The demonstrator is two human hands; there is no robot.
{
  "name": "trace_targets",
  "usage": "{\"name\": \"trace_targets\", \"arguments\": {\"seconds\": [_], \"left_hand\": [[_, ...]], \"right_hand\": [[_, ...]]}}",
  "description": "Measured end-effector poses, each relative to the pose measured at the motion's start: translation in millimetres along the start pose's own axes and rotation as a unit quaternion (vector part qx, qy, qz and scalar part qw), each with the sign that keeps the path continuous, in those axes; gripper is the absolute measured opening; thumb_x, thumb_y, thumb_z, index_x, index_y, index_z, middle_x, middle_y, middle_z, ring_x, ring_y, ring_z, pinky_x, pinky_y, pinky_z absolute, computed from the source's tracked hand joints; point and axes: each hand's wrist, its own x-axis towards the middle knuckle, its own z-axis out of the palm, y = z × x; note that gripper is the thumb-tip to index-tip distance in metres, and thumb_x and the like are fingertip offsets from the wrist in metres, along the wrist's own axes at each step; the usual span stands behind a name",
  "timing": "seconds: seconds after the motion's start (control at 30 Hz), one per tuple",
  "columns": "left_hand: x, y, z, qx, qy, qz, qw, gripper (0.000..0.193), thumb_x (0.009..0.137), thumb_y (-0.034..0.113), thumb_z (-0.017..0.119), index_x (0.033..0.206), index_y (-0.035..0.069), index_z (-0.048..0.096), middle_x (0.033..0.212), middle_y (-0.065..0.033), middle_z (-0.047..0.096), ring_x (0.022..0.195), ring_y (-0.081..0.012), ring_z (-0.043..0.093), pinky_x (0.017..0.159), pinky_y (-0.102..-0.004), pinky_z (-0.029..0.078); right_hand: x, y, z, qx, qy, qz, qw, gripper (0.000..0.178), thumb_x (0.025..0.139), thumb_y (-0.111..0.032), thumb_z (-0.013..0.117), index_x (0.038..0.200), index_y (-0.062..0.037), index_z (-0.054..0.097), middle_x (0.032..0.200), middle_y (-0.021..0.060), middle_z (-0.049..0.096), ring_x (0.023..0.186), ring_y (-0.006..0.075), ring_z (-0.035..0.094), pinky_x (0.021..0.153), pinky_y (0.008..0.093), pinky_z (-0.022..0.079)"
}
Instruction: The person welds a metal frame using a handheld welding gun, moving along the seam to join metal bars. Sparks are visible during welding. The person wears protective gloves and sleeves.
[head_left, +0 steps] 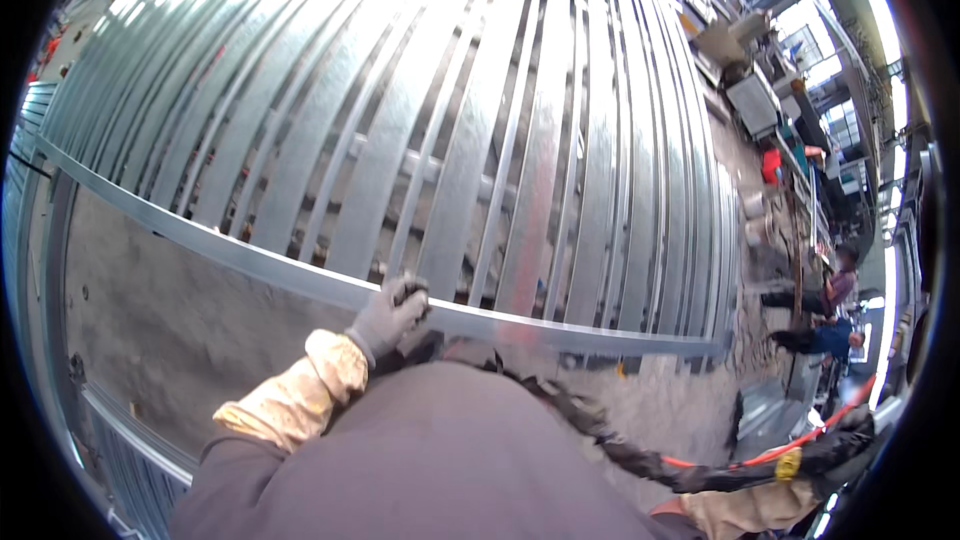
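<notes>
My left hand point(392, 315), in a grey glove, has its fingers curled over the near rail point(290, 272) of a large slatted metal frame. Long silvery slats point(390, 145) run away from that rail, with narrow gaps between them. A tan cuff point(305, 380) covers my left forearm. At the lower right, another tan sleeve point(750, 510) marks my right arm. My right hand point(838, 475) is dark and mostly hidden beside a black-wrapped cable bundle point(640, 465); its fingers cannot be made out. Yellow tape point(788, 465) and an orange hose point(770, 458) show along the bundle.
Two people point(835, 285) are off to the right, near cluttered benches and a red object point(771, 166). Concrete floor point(180, 290) shows below the frame. More metal profiles point(130, 455) lie at the lower left. The cable bundle crosses close in front of my body.
</notes>
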Motion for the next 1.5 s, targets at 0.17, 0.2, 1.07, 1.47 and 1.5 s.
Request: {"name": "trace_targets", "arguments": {"seconds": [0.17,0.2,1.07,1.47,1.5], "left_hand": [[5.1,-15.0,-4.6,-0.059,0.0,-0.018,0.998,0.027,0.097,0.016,0.053,0.119,0.001,0.054,0.091,-0.0074,0.066,0.08,-0.0118,0.062,0.068,-0.0245,0.052],[6.3,-16.4,-7.3,-0.053,0.009,-0.028,0.998,0.027,0.097,0.017,0.053,0.119,0.002,0.054,0.091,-0.0078,0.066,0.079,-0.0121,0.062,0.068,-0.0247,0.052],[22.7,39.4,279.0,-0.021,0.011,0.124,0.992,0.04,0.1,0.029,0.052,0.125,-0.001,0.049,0.094,-0.0116,0.067,0.079,-0.0184,0.066,0.069,-0.0304,0.055],[22.5,110.2,270.1,-0.179,-0.025,0.259,0.949,0.059,0.096,0.021,0.059,0.146,0.003,0.032,0.125,-0.011,0.057,0.112,-0.0165,0.057,0.094,-0.0318,0.047],[26.3,105.9,258.9,-0.247,-0.003,0.262,0.933,0.061,0.096,0.023,0.06,0.146,0.003,0.031,0.124,-0.0107,0.057,0.111,-0.0159,0.057,0.095,-0.0324,0.047]], "right_hand": [[-6.2,-46.4,-65.2,-0.099,0.075,-0.016,0.992,0.035,0.099,-0.031,0.05,0.106,0.0031,0.055,0.072,0.0086,0.06,0.049,0.0128,0.055,0.044,0.0264,0.047],[-7.8,-55.7,-75.9,-0.113,0.088,-0.018,0.99,0.034,0.099,-0.03,0.051,0.106,0.0027,0.055,0.072,0.0084,0.06,0.049,0.0128,0.056,0.044,0.0265,0.047],[209.0,0.7,267.3,0.468,-0.568,0.008,0.677,0.018,0.095,-0.021,0.058,0.101,-0.0049,0.061,0.068,0.0024,0.061,0.051,0.0135,0.058,0.051,0.0287,0.05],[56.0,26.2,433.8,0.305,-0.762,0.156,0.549,0.041,0.095,-0.037,0.055,0.095,0.0025,0.063,0.065,0.0097,0.063,0.044,0.0123,0.054,0.04,0.0239,0.045],[32.0,27.5,444.4,0.305,-0.761,0.145,0.554,0.043,0.095,-0.039,0.055,0.094,0.0032,0.064,0.065,0.0103,0.063,0.043,0.0122,0.054,0.039,0.0235,0.044]]}}
